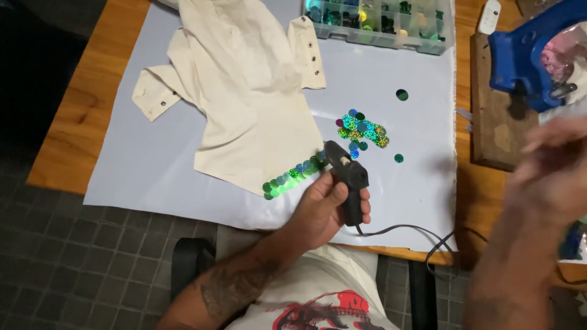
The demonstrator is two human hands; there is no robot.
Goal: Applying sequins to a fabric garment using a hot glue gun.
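1. Left hand (pixel 324 205), centre of the frame: fingers wrapped around the grip of a black glue gun (pixel 345 177), whose nozzle points to the upper left, toward the edge of the cloth.
2. Right hand (pixel 550 177), right edge of the frame: blurred, raised above the table; whether its fingers are spread or closed cannot be told.
3. Cream garment (pixel 244 91), upper centre-left, lying flat on a pale sheet (pixel 140 177); a row of green and blue round sequins (pixel 290 177) runs along its lower hem, just beside the nozzle.
4. Loose sequins (pixel 362 129), clustered on the sheet right of the garment.
5. Clear compartment box (pixel 379 21), top centre, holding sorted sequins.
6. Blue press tool (pixel 526 52) on a wooden block (pixel 495 122), upper right.
7. Black cord (pixel 416 232) trailing from the gun toward the lower right.
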